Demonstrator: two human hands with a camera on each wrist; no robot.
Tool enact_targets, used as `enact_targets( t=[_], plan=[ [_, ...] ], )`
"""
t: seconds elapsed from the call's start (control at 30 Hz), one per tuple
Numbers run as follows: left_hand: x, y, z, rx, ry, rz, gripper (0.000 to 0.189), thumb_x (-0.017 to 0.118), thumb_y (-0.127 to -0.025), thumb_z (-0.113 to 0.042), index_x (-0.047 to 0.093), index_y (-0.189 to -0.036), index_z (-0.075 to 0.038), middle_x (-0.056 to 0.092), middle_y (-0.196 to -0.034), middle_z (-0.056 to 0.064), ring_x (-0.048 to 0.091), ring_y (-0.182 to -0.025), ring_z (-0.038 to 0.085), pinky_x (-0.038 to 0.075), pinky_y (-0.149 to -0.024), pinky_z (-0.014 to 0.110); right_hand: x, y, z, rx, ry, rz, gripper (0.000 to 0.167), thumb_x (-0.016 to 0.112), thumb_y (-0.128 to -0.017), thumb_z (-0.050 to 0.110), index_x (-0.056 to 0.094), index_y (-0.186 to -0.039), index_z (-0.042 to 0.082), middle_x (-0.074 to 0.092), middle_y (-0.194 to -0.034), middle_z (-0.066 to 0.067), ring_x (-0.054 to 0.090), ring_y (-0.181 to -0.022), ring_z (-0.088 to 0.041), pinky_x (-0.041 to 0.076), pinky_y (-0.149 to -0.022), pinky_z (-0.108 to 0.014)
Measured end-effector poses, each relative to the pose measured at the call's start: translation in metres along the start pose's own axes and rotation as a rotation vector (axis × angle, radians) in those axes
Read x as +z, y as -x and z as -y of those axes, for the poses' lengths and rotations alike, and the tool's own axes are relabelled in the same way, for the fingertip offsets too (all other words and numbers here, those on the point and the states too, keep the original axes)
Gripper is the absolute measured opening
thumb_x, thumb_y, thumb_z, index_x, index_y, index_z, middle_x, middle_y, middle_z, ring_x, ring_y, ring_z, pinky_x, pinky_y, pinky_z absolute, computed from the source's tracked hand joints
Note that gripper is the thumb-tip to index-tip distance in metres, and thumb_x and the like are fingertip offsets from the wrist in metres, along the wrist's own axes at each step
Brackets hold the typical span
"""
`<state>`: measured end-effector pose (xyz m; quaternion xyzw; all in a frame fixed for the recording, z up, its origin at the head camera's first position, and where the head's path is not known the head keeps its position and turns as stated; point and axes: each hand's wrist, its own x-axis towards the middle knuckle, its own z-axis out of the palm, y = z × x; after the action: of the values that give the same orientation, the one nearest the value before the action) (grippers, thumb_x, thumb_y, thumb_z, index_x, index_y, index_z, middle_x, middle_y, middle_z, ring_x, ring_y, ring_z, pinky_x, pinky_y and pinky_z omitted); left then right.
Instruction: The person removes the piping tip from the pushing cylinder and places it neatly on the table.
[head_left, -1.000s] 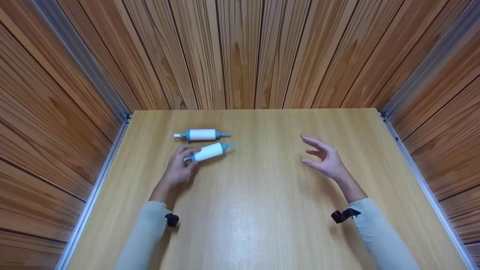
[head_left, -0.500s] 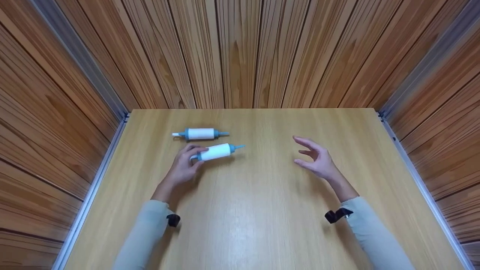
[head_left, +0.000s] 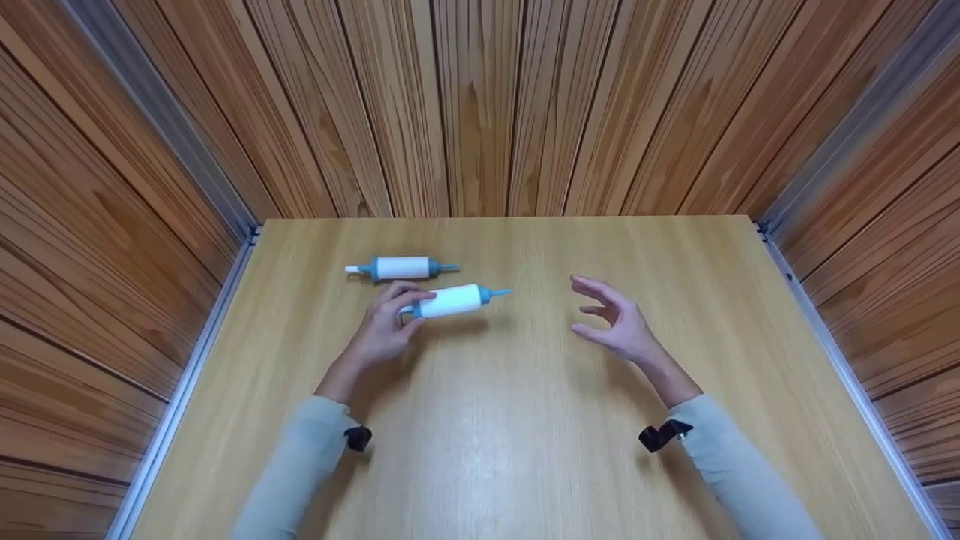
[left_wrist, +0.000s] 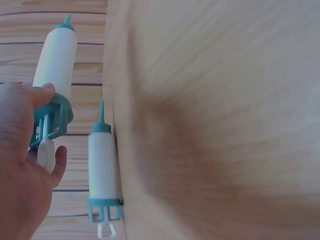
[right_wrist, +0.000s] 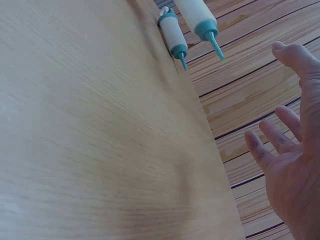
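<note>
Left hand [head_left: 382, 326] and right hand [head_left: 619, 322] both reach out over the table [head_left: 525, 405]. Each one comes out of a pale sleeve [head_left: 292, 465], and a small black thing [head_left: 358, 438] sits at each wrist. The left fingers and thumb pinch the blue-green back end of a fat white tube [head_left: 454, 300]. That tube is held up on its side above the table, with its shadow under it. Its thin blue-green tip points toward the right hand, and its white pull loop [left_wrist: 46, 155] sticks out at the back, near the left palm. The right hand holds nothing. Its fingers are a bit bent, with a wide gap to the thumb, and it is apart from the tip.

Just past the held tube, a second tube [head_left: 403, 267] of the same kind lies on the table, its tip pointing right too. Farthest back stands a wall of brown boards [head_left: 480, 105], with a grey metal post [head_left: 169, 120] in each corner.
</note>
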<state>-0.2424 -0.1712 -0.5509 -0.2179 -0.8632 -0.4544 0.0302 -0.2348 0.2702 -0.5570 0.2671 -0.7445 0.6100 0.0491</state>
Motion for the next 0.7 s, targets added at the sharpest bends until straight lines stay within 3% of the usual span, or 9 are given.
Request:
enact_targets(
  t=[0.13, 0.37, 0.57, 0.7],
  plan=[
    [0.005, -0.001, -0.008, 0.058, 0.002, 0.001, 0.039, 0.077, -0.103, 0.002, 0.076, -0.141, -0.008, 0.065, -0.149, 0.020, 0.060, -0.145, 0.042, 0.051, -0.125, 0.064, 0.005, -0.001, 0.004, 0.019, -0.009, -0.024, 0.075, 0.079, -0.090, -0.018, 0.053, -0.159, -0.010, 0.065, -0.158, 0.019, 0.063, -0.150, -0.010, 0.061, -0.111, -0.026],
    [0.010, 0.000, -0.024, 0.098, -0.020, 0.025, 0.041, 0.079, -0.102, 0.000, 0.076, -0.142, -0.009, 0.066, -0.149, 0.018, 0.062, -0.145, 0.040, 0.051, -0.127, 0.060, 0.011, -0.002, 0.010, 0.028, -0.056, -0.053, 0.074, 0.079, -0.089, -0.020, 0.053, -0.157, -0.013, 0.068, -0.157, 0.009, 0.067, -0.147, -0.014, 0.063, -0.106, -0.027],
    [0.013, 0.000, -0.036, 0.171, -0.037, 0.022, 0.041, 0.079, -0.102, 0.000, 0.076, -0.141, -0.009, 0.067, -0.147, 0.017, 0.064, -0.142, 0.038, 0.056, -0.122, 0.055, 0.017, -0.003, 0.017, 0.030, -0.045, -0.042, 0.070, 0.079, -0.091, -0.019, 0.054, -0.156, -0.013, 0.069, -0.153, 0.019, 0.069, -0.145, -0.013, 0.063, -0.106, -0.025],
    [0.016, -0.001, -0.043, 0.215, -0.054, 0.018, 0.040, 0.080, -0.102, -0.002, 0.076, -0.141, -0.011, 0.068, -0.146, 0.017, 0.065, -0.141, 0.036, 0.059, -0.119, 0.053, 0.021, -0.004, 0.022, 0.001, -0.049, -0.039, 0.067, 0.078, -0.091, -0.019, 0.055, -0.154, -0.014, 0.070, -0.153, 0.017, 0.071, -0.142, -0.011, 0.063, -0.105, -0.024]
  ],
)
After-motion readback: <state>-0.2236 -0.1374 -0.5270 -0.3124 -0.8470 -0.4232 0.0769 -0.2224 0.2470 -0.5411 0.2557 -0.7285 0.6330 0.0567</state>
